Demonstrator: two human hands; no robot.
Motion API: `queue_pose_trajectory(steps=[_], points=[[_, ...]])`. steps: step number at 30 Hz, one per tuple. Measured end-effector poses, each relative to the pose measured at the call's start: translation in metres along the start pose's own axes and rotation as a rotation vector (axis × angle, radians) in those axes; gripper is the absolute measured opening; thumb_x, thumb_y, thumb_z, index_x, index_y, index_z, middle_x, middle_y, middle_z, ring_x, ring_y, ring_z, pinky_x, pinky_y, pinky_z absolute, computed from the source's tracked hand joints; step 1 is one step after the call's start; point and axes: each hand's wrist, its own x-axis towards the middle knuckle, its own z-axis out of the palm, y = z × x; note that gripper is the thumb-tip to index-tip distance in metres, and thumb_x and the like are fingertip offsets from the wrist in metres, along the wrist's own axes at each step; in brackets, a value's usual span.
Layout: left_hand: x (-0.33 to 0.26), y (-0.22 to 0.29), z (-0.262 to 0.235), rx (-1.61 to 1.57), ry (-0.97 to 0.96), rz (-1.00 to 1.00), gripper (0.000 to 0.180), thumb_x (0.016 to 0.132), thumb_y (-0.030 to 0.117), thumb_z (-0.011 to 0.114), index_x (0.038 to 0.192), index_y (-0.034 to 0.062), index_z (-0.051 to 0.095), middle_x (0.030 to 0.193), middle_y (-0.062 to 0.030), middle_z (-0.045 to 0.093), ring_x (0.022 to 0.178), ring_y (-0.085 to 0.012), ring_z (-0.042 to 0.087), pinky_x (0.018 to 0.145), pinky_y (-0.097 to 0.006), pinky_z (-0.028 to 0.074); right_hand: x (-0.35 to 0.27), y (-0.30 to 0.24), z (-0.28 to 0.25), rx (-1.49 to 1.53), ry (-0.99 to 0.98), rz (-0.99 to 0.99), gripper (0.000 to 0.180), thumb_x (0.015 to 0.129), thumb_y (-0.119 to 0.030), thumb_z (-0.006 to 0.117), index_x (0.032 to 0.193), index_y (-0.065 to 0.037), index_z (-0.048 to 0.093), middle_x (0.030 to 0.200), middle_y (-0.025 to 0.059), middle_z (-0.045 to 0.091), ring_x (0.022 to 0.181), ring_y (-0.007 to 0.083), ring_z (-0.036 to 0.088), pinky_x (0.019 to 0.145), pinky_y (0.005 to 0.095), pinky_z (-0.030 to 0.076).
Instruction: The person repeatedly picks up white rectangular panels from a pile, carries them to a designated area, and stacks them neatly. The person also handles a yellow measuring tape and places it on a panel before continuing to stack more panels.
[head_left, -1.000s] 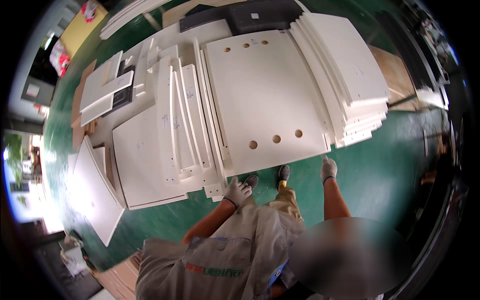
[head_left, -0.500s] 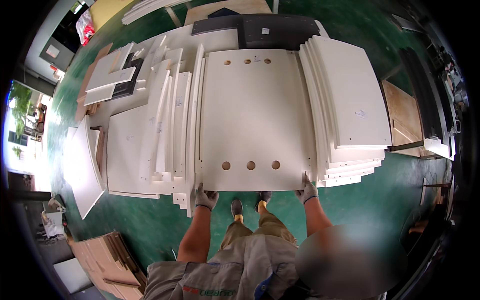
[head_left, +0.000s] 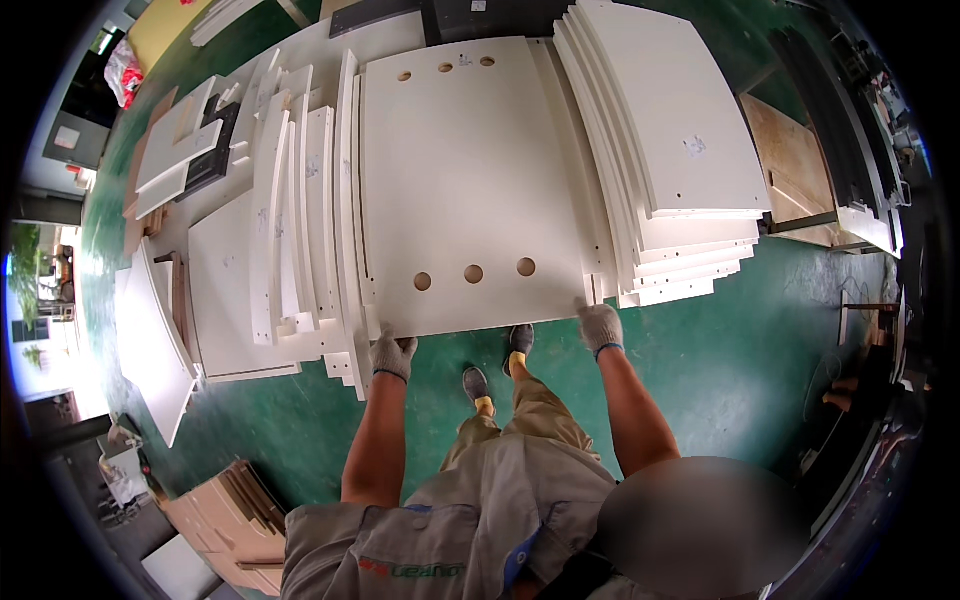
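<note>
A large white panel [head_left: 470,180] lies flat in front of me, with a row of three round holes near its far end and another near its close edge. My left hand [head_left: 393,356], in a pale knitted glove, is closed on the near left corner. At the near right corner, my right hand [head_left: 601,328] grips the same panel, gloved alike. Fingers under the edge are partly hidden. Close along the left side stand narrow white boards [head_left: 318,215]. On the right rises a stack of white panels [head_left: 670,130], their near ends stepped.
Smaller white boards [head_left: 180,155] and dark pieces lie at the far left. A curved white panel [head_left: 155,340] leans left of the pile. Brown flat boards [head_left: 225,525] are stacked at the lower left. Dark long boards [head_left: 815,130] stand on the right. The floor [head_left: 700,370] is green.
The view has shifted, so the panels sit higher and further left in the picture. My feet have stepped forward. Both hands stay on the panel's near corners, its near edge now slanted in view.
</note>
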Motion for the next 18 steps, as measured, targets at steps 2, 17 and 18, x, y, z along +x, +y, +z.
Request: queue_pose_trajectory(steps=[2,17,18], points=[[0.019,-0.008,-0.017,0.007,-0.002,0.028,0.026,0.101,0.027,0.063,0.105,0.0010,0.065,0.102,-0.0128,0.068,0.092,-0.0251,0.069,0.079,-0.040,0.059,-0.002,-0.014,0.003,0.188,-0.058,-0.062,0.046,0.094,-0.045,0.063,0.093,0.001,0.073,0.076,0.0203,0.067,0.072,0.0340,0.069,0.070,0.0426,0.055],[0.016,0.068,0.072,1.656,0.141,1.089,0.053,0.095,0.033,0.065,0.131,-0.0049,0.058,0.137,-0.0240,0.058,0.139,-0.0420,0.044,0.115,-0.049,0.039,0.046,-0.097,-0.027,-0.020,0.114,-0.209,0.080,0.082,-0.045,0.078,0.142,0.002,0.051,0.131,0.0248,0.064,0.124,0.0400,0.060,0.105,0.0457,0.046],[0.018,0.064,0.073,1.692,0.172,1.041,0.056,0.095,0.035,0.064,0.133,-0.0057,0.057,0.139,-0.0248,0.056,0.141,-0.0419,0.042,0.116,-0.049,0.038,0.047,-0.101,-0.029,-0.092,0.116,-0.193,0.077,0.082,-0.044,0.078,0.139,0.002,0.054,0.131,0.0246,0.064,0.123,0.0396,0.060,0.105,0.0456,0.046]])
